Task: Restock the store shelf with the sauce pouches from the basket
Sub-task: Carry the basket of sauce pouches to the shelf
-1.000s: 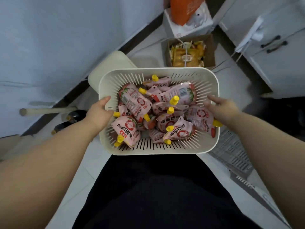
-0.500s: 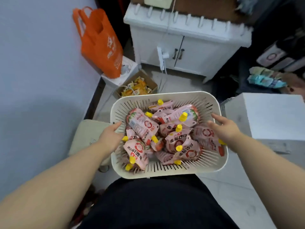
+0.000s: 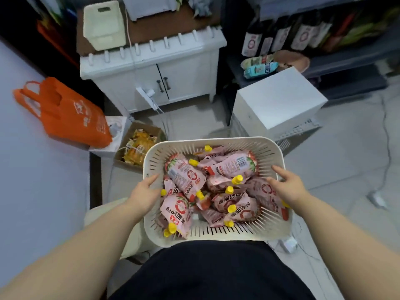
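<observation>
Head view. The left hand (image 3: 144, 192) grips the left wall of the basket (image 3: 227, 232): the thumb lies over the rim on the inside, and the other fingers are hidden behind the wall. The right hand (image 3: 287, 187) grips the right wall in the same manner, thumb inside and pointing toward the far rim, remaining fingers out of sight. Both hands are closed on the basket, which is held level, with its near rim against the person's dark-clothed torso.

The basket is cream plastic with slotted walls. The pouches (image 3: 186, 176) lie inside it in a loose heap, pink with red print and yellow caps, overlapping one another at mixed angles. One pouch in the near-left corner points its cap toward the near wall.

The shelf (image 3: 350, 59) stands at the upper right, well apart from the basket. Dark bottles (image 3: 252, 43) with pale labels stand in a row on it.

A white box (image 3: 279, 100) sits on the floor between the shelf and the basket. A white cabinet (image 3: 151, 68) with two doors stands beyond the basket; a cream bin (image 3: 104, 24) rests on top of it. An orange bag (image 3: 71, 115) leans at the left wall. Just beside it, an open carton (image 3: 138, 146) holds yellow packets.
</observation>
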A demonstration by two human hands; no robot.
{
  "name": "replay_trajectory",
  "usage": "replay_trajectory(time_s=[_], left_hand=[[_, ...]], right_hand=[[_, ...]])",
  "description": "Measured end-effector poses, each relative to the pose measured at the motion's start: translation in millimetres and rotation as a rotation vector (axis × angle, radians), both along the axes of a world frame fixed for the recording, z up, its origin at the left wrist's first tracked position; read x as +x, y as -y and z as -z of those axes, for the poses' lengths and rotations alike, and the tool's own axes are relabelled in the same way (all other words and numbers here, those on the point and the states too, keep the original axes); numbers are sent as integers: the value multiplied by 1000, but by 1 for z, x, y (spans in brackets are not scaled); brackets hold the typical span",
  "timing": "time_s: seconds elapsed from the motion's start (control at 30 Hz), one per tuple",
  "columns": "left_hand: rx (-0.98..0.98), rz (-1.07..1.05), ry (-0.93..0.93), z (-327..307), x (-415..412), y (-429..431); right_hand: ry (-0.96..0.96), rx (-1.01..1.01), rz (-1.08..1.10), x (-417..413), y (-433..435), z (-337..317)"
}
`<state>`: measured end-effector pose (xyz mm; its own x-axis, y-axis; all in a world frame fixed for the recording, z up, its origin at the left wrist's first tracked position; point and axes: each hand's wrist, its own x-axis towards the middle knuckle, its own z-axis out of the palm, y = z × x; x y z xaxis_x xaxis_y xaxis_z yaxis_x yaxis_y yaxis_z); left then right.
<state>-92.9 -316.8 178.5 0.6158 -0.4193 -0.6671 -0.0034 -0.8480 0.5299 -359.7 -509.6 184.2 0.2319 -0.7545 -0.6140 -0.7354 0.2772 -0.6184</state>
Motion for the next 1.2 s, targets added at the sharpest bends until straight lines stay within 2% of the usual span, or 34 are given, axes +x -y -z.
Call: replay_trajectory(time_s=[0.17, 0.37, 0.57, 0.8, 0.93, 1.2], left_hand=[[51, 1, -69, 13, -46, 8], [-139, -72, -65, -6, -47, 79], [-269, 13, -53, -63, -26, 149], [-379, 160, -53, -102, 14, 194], [-471, 195, 38, -122, 35, 217], [-493, 228, -23, -140, 56, 252]], right_hand=[[-54, 37, 8, -54, 13, -15], [-46, 2, 170, -78, 54, -54], [37, -40, 301, -75, 110, -98], [120, -143, 485, -55, 121, -127], [203, -110, 516, -37, 118, -147], [246, -15, 539, -25, 143, -155]])
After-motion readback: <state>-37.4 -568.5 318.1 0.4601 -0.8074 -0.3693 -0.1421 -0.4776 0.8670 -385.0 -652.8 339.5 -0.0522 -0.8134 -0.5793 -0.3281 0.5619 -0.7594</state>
